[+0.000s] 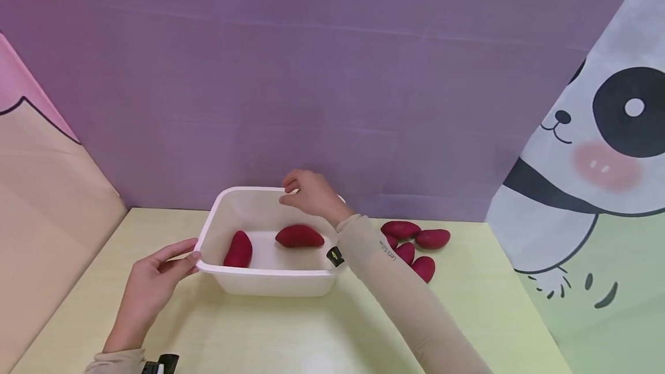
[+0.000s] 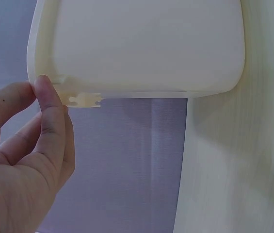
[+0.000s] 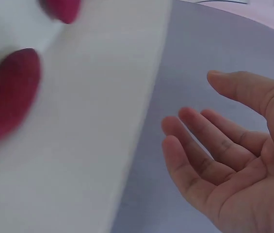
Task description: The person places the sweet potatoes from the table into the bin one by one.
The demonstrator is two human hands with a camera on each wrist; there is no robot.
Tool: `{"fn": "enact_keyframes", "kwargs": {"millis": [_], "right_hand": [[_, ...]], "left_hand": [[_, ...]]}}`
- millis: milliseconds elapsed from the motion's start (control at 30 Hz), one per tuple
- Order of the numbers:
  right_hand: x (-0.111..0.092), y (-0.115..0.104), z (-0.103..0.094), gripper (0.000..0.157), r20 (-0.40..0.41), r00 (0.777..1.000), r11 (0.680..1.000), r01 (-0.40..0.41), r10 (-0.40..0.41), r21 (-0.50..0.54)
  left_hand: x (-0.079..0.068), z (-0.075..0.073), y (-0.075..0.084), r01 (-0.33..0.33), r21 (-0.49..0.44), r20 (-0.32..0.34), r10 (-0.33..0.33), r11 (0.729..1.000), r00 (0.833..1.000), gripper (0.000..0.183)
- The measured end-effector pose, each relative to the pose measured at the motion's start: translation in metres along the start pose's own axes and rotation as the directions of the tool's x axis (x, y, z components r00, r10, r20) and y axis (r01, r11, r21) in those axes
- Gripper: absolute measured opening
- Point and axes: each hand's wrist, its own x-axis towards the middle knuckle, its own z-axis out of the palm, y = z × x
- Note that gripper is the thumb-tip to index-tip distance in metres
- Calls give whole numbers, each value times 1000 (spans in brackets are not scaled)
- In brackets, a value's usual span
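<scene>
Head view looking forward-down, wrist views close, tub [image 1: 275, 285] in all

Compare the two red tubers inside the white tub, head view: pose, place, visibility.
Pose: the left tuber points roughly near-to-far; the right tuber lies crosswise.
Place: the left tuber is by the left wall of the white tub; the right tuber sits nearer the far wall.
Visibility: the near rim meets the left tuber's near end; the right tuber shows clear of it.
Shared: both dark red, elongated.

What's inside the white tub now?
A sweet potato at the left and another nearer the middle. In the head view, the right sleeve covers part of the right end of the tub, hiding anything there.
</scene>
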Motion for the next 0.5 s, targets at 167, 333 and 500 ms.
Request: {"fn": "enact_keyframes", "kwargs": {"millis": [167, 333, 500], "right_hand": [[-23, -2, -30, 32, -17, 997, 997, 72, -72, 21], [-55, 9, -52, 33, -80, 989, 992, 124, -124, 2], [-90, 29, -65, 32, -140, 986, 995, 98, -95, 17]], "left_hand": [[1, 0, -1, -4, -12, -4, 4, 1000, 1000, 48], [0, -1, -1, -8, 7, -7, 9, 1000, 1000, 48], [-1, -4, -1, -5, 20, -2, 5, 1000, 1000, 49]]}}
